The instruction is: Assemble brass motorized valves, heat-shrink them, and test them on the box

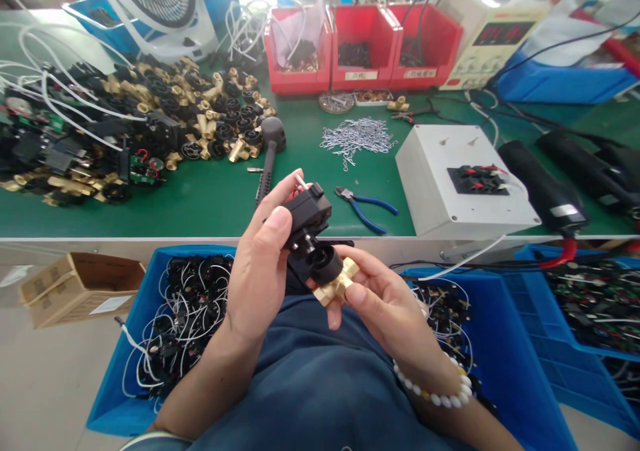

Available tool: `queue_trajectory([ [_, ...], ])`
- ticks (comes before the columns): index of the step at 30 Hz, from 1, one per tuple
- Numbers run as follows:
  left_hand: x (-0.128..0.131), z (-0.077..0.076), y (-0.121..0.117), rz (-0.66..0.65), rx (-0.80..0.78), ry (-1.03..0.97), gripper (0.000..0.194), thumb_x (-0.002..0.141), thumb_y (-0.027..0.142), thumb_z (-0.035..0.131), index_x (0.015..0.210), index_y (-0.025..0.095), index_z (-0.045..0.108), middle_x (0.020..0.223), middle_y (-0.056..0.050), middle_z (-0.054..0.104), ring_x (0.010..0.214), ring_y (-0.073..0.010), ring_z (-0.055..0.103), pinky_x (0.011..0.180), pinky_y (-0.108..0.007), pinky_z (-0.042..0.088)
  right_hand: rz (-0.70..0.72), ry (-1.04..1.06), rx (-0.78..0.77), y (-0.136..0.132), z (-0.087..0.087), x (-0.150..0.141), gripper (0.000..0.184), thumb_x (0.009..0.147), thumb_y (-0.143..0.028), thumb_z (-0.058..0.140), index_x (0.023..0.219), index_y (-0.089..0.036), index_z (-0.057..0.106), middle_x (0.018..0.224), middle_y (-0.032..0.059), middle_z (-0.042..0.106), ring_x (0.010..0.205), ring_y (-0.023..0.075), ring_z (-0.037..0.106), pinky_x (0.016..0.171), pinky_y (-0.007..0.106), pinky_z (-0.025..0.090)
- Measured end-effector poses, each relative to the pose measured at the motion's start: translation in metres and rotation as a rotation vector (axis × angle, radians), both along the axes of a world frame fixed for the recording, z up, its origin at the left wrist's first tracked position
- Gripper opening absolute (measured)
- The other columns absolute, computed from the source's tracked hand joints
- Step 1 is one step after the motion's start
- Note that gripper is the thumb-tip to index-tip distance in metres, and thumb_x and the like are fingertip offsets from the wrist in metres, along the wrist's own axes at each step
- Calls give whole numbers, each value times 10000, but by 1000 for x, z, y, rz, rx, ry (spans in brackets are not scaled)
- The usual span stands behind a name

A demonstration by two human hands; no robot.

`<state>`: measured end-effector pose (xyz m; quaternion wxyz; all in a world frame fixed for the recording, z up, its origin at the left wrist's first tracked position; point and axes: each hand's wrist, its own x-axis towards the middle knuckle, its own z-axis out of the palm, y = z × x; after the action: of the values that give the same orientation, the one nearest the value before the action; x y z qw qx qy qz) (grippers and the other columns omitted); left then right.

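Observation:
My left hand (263, 264) grips a black plastic housing (307, 214) from the left, thumb on its near face. My right hand (387, 304) holds a brass valve fitting with a black round cap (333, 278) from below, thumb over the brass. The black housing and the brass fitting touch each other, held above my lap just in front of the bench edge. A small metal pin (301, 181) sticks up by my left fingertips.
On the green bench lie a heap of brass and black parts (150, 124), metal clips (357, 138), blue-handled pliers (365, 206), a black screwdriver (269, 151), a white test box (463, 181) and red bins (363, 54). Blue crates of wired parts (190, 311) flank my knees.

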<state>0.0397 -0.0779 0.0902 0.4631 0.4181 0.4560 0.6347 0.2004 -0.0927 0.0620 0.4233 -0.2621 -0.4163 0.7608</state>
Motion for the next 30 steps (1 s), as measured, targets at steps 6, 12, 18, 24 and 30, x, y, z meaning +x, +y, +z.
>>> queue_trajectory([
  [6,2,1,-5,-7,90,205,492,1005,567,512,1436,345,597,1510,-16,607,1463,-312,501,1179,-452,483,-16,32,-83,3,5,-3,412,928,-438,749,1243,-199,633,863,24,758,589,98,667,627,231,549],
  [12,4,5,-8,0,145,273,544,1004,570,516,1492,329,537,1511,-39,599,1480,-332,471,1179,-450,466,60,145,-142,4,9,-3,382,946,-460,719,1211,-192,658,889,43,771,544,84,654,526,192,520],
  [18,5,-1,-7,43,192,349,473,1034,511,497,1469,339,561,1485,-37,613,1429,-303,528,1187,-430,441,-92,-33,4,-1,12,-6,412,912,-431,768,1238,-208,650,885,21,763,609,109,698,624,241,594],
  [24,3,-4,-4,7,232,436,442,1052,450,492,1462,308,570,1502,-40,603,1444,-283,514,1241,-434,371,-228,-95,19,-2,13,-17,434,876,-443,797,1216,-220,645,801,-17,732,584,112,689,607,259,610],
  [30,-6,-9,-3,-20,330,672,677,951,507,662,1560,328,425,1653,-67,411,1548,-330,368,1277,-503,320,-265,-59,-42,7,13,-17,476,889,-517,765,1234,-209,652,755,-18,713,579,104,643,595,242,569],
])
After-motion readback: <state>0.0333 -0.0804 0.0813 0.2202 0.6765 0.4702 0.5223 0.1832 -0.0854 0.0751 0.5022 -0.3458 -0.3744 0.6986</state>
